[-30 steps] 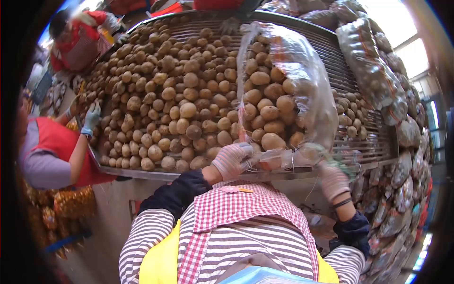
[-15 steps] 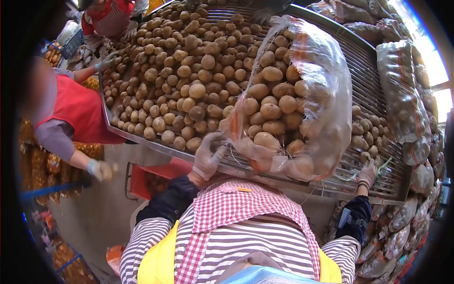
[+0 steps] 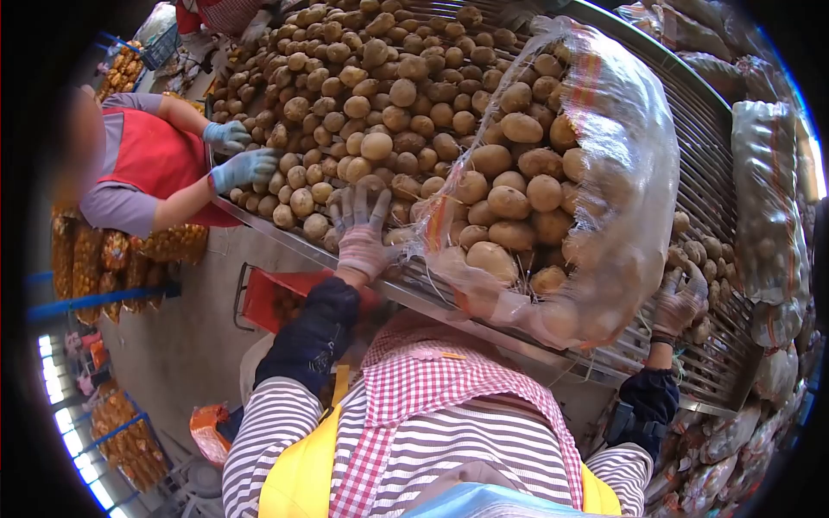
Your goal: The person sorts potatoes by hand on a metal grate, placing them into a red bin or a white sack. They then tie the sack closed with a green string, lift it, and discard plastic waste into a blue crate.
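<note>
My left hand (image 3: pixel 362 231), gloved, lies with fingers spread over the potatoes (image 3: pixel 377 146) at the near edge of the metal rack (image 3: pixel 704 155). Beside it, to the right, a clear plastic sack (image 3: pixel 635 129) with an open side lies on the rack, full of potatoes. On the other side of the sack, my right hand (image 3: pixel 679 300), gloved too, rests by a small group of potatoes (image 3: pixel 710 259). Its fingers are a little bent and apart, and nothing shows gripped in them.
A person in a red apron (image 3: pixel 155 155) reaches onto the potatoes from the left with gloved hands. Another person (image 3: pixel 226 15) stands at the upper left. A red crate (image 3: pixel 263 298) is below the rack, and filled sacks (image 3: pixel 768 198) are piled at the right.
My left hand has moved up and left onto the potatoes, its fingers now spread. My right hand has moved up beside the small group. The co-worker's hands have come together over the potatoes.
</note>
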A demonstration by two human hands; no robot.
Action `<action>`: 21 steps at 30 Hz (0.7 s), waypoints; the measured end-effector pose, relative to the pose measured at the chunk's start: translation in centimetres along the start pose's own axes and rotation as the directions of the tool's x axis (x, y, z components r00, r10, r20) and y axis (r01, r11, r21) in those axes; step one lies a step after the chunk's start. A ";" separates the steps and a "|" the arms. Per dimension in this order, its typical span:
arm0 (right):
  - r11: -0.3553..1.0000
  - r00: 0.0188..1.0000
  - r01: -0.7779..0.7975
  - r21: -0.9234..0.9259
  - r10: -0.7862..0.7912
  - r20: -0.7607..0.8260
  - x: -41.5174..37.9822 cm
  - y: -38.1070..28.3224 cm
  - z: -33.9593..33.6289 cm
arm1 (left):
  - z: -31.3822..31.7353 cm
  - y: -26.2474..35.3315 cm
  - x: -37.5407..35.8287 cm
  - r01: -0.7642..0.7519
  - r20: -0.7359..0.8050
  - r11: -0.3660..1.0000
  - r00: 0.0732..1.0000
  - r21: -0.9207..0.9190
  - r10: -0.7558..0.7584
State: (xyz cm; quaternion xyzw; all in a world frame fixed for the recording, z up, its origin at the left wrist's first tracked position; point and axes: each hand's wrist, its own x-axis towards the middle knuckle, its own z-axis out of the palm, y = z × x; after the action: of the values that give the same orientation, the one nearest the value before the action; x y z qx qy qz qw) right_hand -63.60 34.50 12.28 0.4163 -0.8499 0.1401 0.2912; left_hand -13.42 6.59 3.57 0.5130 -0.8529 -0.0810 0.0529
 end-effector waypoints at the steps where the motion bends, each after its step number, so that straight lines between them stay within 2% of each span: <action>1: 1.000 1.000 0.023 0.019 -0.023 -0.009 0.4 -0.8 0.2 | -0.7 -0.2 0.9 0.010 -0.001 1.000 1.000 0.000 -0.010; 3: 0.995 0.994 0.094 0.041 -0.092 -0.050 1.2 -1.8 0.4 | -1.9 -0.9 2.7 -0.077 0.127 0.996 0.989 0.051 0.070; 4: 0.990 0.995 0.089 0.110 -0.084 -0.054 1.8 -2.7 -0.1 | -1.0 -2.3 3.6 -0.132 -0.009 0.988 0.991 0.085 0.133; 5: 0.981 0.996 0.083 0.174 -0.074 -0.055 2.3 -3.4 -0.6 | -0.2 -4.1 4.9 -0.126 -0.010 0.989 0.992 0.077 0.127; 7: 0.987 0.992 0.117 0.110 -0.112 -0.058 2.7 -4.3 -1.6 | -0.1 -6.4 7.3 -0.075 -0.151 0.992 0.984 0.101 0.090; 8: 0.986 0.991 0.110 0.128 -0.099 -0.094 2.9 -4.7 -2.0 | -0.3 -7.7 8.3 -0.077 -0.151 0.993 0.984 0.087 0.090; 10: 0.988 0.987 0.098 0.118 -0.080 -0.142 3.5 -5.9 -3.0 | -0.9 -10.0 11.2 0.295 -0.150 0.952 0.948 0.081 -0.281; 12: 0.974 0.992 0.017 0.224 0.012 -0.129 3.3 -8.0 -4.6 | -0.5 -12.1 12.9 0.272 -0.147 0.958 0.955 0.093 -0.258; 13: 0.979 0.992 0.020 0.202 0.005 -0.124 3.4 -9.2 -5.2 | -0.1 -13.2 13.4 0.276 -0.155 0.953 0.954 0.120 -0.257; 14: 0.973 0.988 0.081 0.215 -0.049 -0.148 3.8 -10.6 -5.6 | 0.3 -14.4 14.0 0.272 -0.142 0.956 0.956 0.106 -0.256; 16: 0.949 0.980 0.145 0.279 -0.099 -0.174 4.5 -14.3 -5.9 | 0.8 -16.7 15.1 0.157 -0.236 0.986 0.961 0.048 -0.141; 19: 0.926 0.963 0.243 0.290 -0.195 -0.183 6.0 -19.8 -5.6 | 0.2 -19.0 16.9 0.088 -0.156 0.991 0.985 0.096 -0.073; 20: 0.914 0.938 0.325 0.244 -0.279 -0.204 7.0 -22.3 -5.9 | -0.2 -19.8 17.3 0.036 -0.162 0.992 0.987 0.117 -0.017; 21: 0.913 0.935 0.333 0.238 -0.287 -0.207 7.7 -24.3 -6.0 | -0.4 -20.6 17.7 0.038 -0.165 0.993 0.986 0.108 -0.020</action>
State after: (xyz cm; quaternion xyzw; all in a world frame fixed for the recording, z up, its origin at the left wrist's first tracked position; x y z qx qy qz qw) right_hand -45.86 17.64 21.60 0.5684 -0.7182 0.2407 0.3211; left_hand -3.74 -18.56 0.12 0.5325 -0.8412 0.0081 0.0932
